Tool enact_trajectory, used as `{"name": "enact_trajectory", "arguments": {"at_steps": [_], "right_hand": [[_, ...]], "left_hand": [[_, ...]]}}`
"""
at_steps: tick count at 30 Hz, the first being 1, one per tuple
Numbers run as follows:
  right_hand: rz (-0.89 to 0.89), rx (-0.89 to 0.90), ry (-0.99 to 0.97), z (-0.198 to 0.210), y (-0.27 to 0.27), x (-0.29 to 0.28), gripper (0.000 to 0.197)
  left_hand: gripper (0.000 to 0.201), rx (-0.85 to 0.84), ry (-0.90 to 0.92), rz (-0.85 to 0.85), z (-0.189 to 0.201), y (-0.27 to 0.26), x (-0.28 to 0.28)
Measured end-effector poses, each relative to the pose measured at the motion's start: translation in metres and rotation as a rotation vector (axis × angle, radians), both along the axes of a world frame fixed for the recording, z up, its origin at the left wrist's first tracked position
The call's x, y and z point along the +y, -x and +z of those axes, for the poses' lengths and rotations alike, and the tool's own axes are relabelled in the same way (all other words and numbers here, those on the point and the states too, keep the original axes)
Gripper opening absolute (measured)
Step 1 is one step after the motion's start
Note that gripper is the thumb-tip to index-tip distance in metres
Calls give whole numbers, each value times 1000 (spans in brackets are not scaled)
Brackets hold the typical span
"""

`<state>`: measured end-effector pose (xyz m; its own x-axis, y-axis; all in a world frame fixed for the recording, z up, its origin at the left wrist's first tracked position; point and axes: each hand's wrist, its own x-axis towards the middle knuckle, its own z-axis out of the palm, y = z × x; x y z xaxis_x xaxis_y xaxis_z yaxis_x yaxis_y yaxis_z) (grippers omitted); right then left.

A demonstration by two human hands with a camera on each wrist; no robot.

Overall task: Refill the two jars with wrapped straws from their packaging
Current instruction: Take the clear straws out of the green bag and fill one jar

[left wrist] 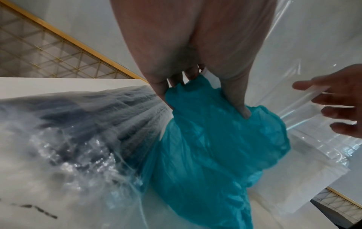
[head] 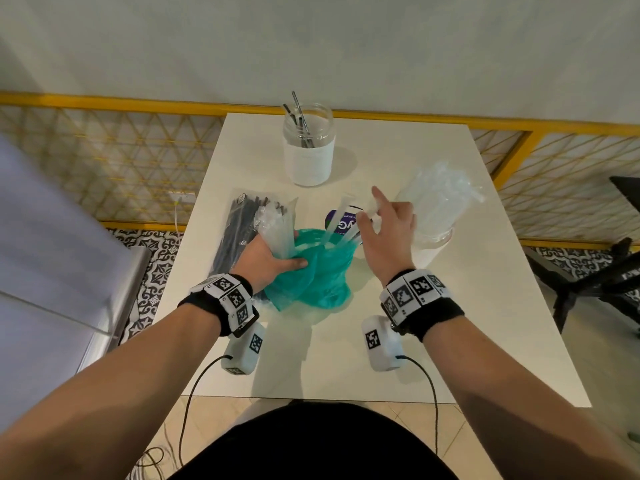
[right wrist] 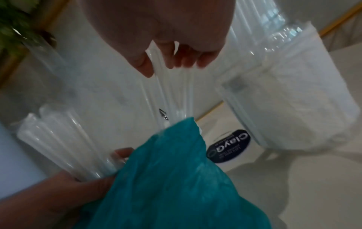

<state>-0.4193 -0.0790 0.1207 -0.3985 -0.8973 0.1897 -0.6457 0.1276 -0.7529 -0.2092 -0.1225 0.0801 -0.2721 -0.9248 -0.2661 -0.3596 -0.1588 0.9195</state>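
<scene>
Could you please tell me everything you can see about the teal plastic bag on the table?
The teal plastic bag is thin, crinkled, translucent film, slumped on the white table near its middle. Its mouth opens toward the far side, and clear wrapped straws stick out of it. The left hand grips its bunched left edge together with more clear straws; the right hand pinches the protruding straws. A pack of dark straws lies beside it, on the left.

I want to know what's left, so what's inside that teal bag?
Clear wrapped straws stick out of the teal bag; the right hand pinches some. How many remain inside is hidden by the plastic.
</scene>
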Motion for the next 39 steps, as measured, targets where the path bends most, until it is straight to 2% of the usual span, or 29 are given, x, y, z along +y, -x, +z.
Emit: {"name": "enact_trajectory", "arguments": {"at_steps": [2, 3, 5, 7, 8, 10, 15, 17, 19, 21, 24, 26, 28, 31, 34, 36, 39], "right_hand": [[-54, 86, -80, -7, -3, 1, 44], [-43, 43, -82, -10, -5, 0, 41], [56, -248, -56, -11, -10, -3, 42], [161, -579, -50, -7, -17, -5, 54], [186, -686, -55, -5, -21, -6, 62], [225, -783, -79, -3, -27, -10, 75], [366, -932, -283, -7, -45, -11, 99], [433, -896, -307, -14, -49, -9, 106], [450, -748, -317, -16, -51, -8, 102], [378, -649, -318, -13, -51, -10, 80], [259, -624, -295, -12, -46, -19, 40], [186, -653, -278, -7, -39, -24, 22], [177, -727, -231, 8, -31, -24, 10], [224, -677, -101, 44, -14, -23, 8], [207, -654, 134, 89, 7, -20, 15], [173, -682, 274, 116, 24, -15, 16], [147, -691, 375, 143, 51, -4, 21]], "left_hand": [[57, 6, 5, -10, 0, 1, 1], [58, 4, 6, -10, 0, 1, 1], [59, -2, 8, -14, -1, 2, 1], [63, -5, 10, -33, 0, 4, 1], [65, -14, 15, -50, 0, 6, 0], [62, -51, 48, -85, 1, 12, -1], [53, -60, 127, -182, 6, 27, -3], [44, -61, 127, -223, 4, 32, -4], [35, -85, 101, -199, -9, 35, -7], [49, -205, 115, -174, -9, 41, -7], [82, -344, 141, -215, -5, 43, 6], [98, -413, 157, -274, -11, 41, 14], [104, -429, 182, -296, -19, 37, 20], [91, -422, 204, -240, -27, 32, 23], [60, -470, 280, -201, -22, 32, 16], [50, -601, 322, -186, -15, 37, 9], [51, -871, 396, -141, 0, 51, 3]]}}
